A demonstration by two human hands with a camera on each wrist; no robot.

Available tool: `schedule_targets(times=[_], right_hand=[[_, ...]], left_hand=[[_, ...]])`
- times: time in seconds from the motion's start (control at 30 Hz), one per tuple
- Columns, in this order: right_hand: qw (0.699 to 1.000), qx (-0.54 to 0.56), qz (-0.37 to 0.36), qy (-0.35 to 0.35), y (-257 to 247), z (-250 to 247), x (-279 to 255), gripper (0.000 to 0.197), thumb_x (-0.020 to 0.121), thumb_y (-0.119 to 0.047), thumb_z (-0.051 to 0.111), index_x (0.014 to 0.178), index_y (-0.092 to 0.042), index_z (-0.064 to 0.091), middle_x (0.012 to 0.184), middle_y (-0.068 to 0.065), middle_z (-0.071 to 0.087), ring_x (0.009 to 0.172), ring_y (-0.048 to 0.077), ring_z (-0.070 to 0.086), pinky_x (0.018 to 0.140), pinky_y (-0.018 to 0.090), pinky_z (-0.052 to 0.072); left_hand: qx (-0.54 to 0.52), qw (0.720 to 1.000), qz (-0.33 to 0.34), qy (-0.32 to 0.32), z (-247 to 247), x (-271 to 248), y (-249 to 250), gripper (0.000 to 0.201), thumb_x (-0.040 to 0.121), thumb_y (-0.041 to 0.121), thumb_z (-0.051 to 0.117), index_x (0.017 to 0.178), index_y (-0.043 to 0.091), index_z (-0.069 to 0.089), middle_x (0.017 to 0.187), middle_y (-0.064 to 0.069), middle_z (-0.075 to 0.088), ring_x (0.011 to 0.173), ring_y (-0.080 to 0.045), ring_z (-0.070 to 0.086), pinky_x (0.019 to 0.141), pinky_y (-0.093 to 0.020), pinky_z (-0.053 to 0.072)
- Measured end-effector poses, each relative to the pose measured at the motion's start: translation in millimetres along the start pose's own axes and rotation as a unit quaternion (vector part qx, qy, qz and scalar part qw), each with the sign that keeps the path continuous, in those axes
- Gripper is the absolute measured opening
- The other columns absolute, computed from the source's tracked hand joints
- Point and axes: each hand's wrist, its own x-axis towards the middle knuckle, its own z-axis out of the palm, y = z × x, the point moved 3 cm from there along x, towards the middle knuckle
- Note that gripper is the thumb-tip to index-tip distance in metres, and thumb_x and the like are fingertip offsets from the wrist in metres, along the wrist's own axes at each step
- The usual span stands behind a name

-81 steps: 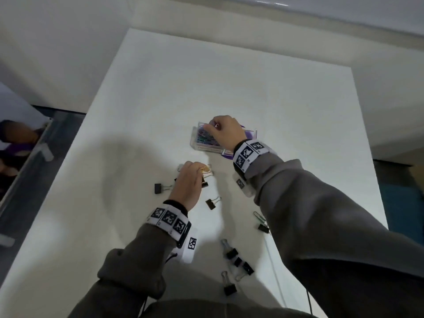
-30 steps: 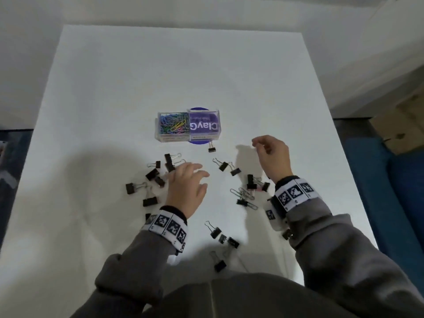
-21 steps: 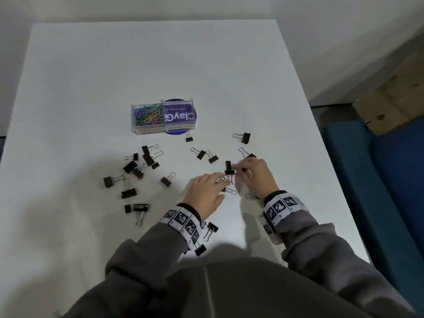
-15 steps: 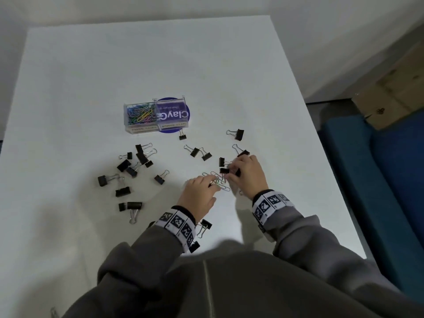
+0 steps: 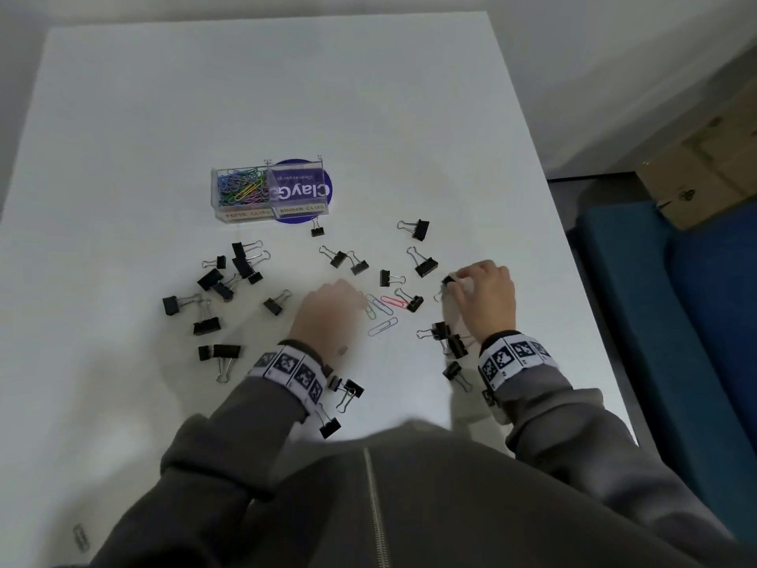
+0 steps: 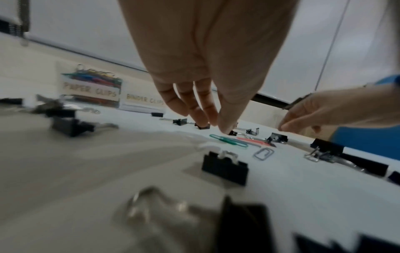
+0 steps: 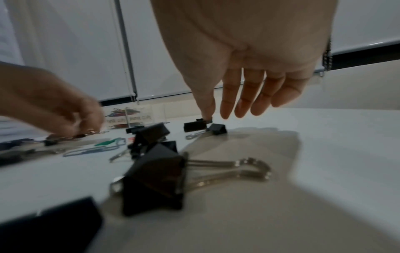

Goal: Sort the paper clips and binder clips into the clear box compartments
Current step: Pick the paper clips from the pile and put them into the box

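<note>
The clear box [image 5: 302,208] stands mid-table; its left compartment holds coloured paper clips [image 5: 241,189], and its right one, labelled for binder clips, holds none. Three loose paper clips [image 5: 381,308] lie between my hands. Black binder clips [image 5: 245,262] are scattered in front of the box and on both sides. My left hand [image 5: 332,308] hovers just left of the loose paper clips [image 6: 229,140], fingers [image 6: 203,113] pointing down and holding nothing. My right hand [image 5: 481,295] reaches down with straight fingers; its thumb tip [image 7: 206,112] touches a small binder clip [image 7: 194,126].
The white table [image 5: 266,96] ends close on the right, with a blue seat [image 5: 696,321] and cardboard boxes [image 5: 704,166] beyond it. More binder clips [image 5: 346,389] lie near my wrists. One paper clip [image 5: 80,538] lies at the near left edge.
My right hand has moved right, off the loose paper clips, onto a binder clip. My left hand has drawn slightly left, so the paper clips now lie uncovered between my hands.
</note>
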Motion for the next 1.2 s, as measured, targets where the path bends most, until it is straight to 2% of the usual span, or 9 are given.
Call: schedule_targets(times=[0.2, 0.37, 0.5, 0.6, 0.77, 0.83, 0.93, 1.1, 1.2], right_hand=[[0.983, 0.031, -0.144, -0.105, -47, 24, -16, 0.014, 0.087, -0.017, 0.058, 0.092, -0.014, 0.070, 0.097, 0.006, 0.063, 0.098, 0.025, 0.050, 0.078, 0.031, 0.039], [0.980, -0.011, -0.119, -0.158, -54, 39, -12, 0.012, 0.085, -0.016, 0.058, 0.094, -0.012, 0.065, 0.102, 0.006, 0.060, 0.102, 0.025, 0.055, 0.075, 0.031, 0.043], [0.978, -0.031, -0.092, -0.184, -50, 36, -9, 0.006, 0.084, -0.016, 0.061, 0.088, -0.012, 0.063, 0.102, 0.006, 0.060, 0.100, 0.026, 0.055, 0.077, 0.034, 0.045], [0.978, -0.062, -0.122, -0.157, -48, 30, -12, 0.009, 0.087, -0.013, 0.053, 0.089, -0.011, 0.061, 0.103, 0.008, 0.058, 0.101, 0.026, 0.053, 0.070, 0.032, 0.040], [0.972, -0.054, -0.196, -0.114, -53, 23, -25, 0.010, 0.088, -0.016, 0.056, 0.087, -0.007, 0.058, 0.089, 0.012, 0.063, 0.085, 0.031, 0.058, 0.062, 0.031, 0.035], [0.962, -0.061, -0.253, -0.087, -63, 24, -36, 0.007, 0.080, -0.014, 0.063, 0.077, -0.008, 0.061, 0.072, 0.009, 0.064, 0.068, 0.029, 0.060, 0.054, 0.029, 0.041], [0.939, -0.161, -0.295, -0.067, -74, 36, -49, 0.026, 0.079, -0.024, 0.040, 0.066, -0.016, 0.060, 0.061, -0.002, 0.061, 0.056, 0.018, 0.058, 0.047, 0.021, 0.041], [0.930, -0.216, -0.265, -0.135, -82, 61, -63, 0.007, 0.079, -0.017, 0.056, 0.076, -0.016, 0.062, 0.083, -0.004, 0.060, 0.065, 0.014, 0.055, 0.050, 0.027, 0.045], [0.911, -0.167, -0.314, -0.210, -89, 58, -70, 0.024, 0.092, -0.019, 0.044, 0.099, -0.005, 0.062, 0.102, 0.008, 0.059, 0.073, 0.025, 0.061, 0.053, 0.033, 0.047]], left_hand=[[0.038, 0.993, -0.030, -0.103, 9, 31, -1, 0.014, 0.083, 0.018, 0.062, 0.096, 0.011, 0.061, 0.105, -0.007, 0.053, 0.099, -0.024, 0.048, 0.082, -0.032, 0.036], [-0.016, 0.993, -0.067, -0.100, 9, 27, -2, 0.009, 0.086, 0.018, 0.058, 0.082, 0.017, 0.050, 0.086, -0.003, 0.054, 0.083, -0.022, 0.049, 0.077, -0.033, 0.037], [-0.178, 0.966, -0.153, -0.107, 11, 28, -4, 0.018, 0.088, 0.008, 0.038, 0.098, 0.021, 0.044, 0.076, 0.000, 0.057, 0.076, -0.027, 0.057, 0.072, -0.037, 0.046], [-0.160, 0.966, -0.156, -0.133, 12, 32, 4, 0.026, 0.090, 0.011, 0.035, 0.113, 0.014, 0.045, 0.081, 0.000, 0.051, 0.077, -0.024, 0.050, 0.072, -0.031, 0.039], [-0.086, 0.979, -0.097, -0.155, 19, 37, 4, 0.024, 0.087, 0.023, 0.051, 0.110, 0.017, 0.047, 0.112, -0.002, 0.057, 0.098, -0.023, 0.054, 0.086, -0.037, 0.044], [-0.065, 0.982, -0.088, -0.154, 19, 37, 1, 0.015, 0.088, 0.023, 0.052, 0.101, 0.016, 0.051, 0.108, -0.003, 0.058, 0.096, -0.024, 0.054, 0.081, -0.036, 0.042], [-0.056, 0.983, -0.104, -0.141, 11, 33, -3, 0.009, 0.089, 0.021, 0.050, 0.091, 0.012, 0.050, 0.099, -0.008, 0.056, 0.087, -0.025, 0.052, 0.075, -0.036, 0.039], [-0.129, 0.976, -0.166, -0.050, -9, 1, -29, 0.014, 0.093, 0.023, 0.043, 0.086, 0.011, 0.042, 0.075, -0.001, 0.044, 0.069, -0.019, 0.043, 0.065, -0.032, 0.034], [-0.185, 0.964, -0.191, -0.001, -19, -28, -49, 0.014, 0.094, 0.022, 0.046, 0.089, 0.009, 0.043, 0.082, -0.005, 0.048, 0.073, -0.020, 0.044, 0.068, -0.031, 0.034]])
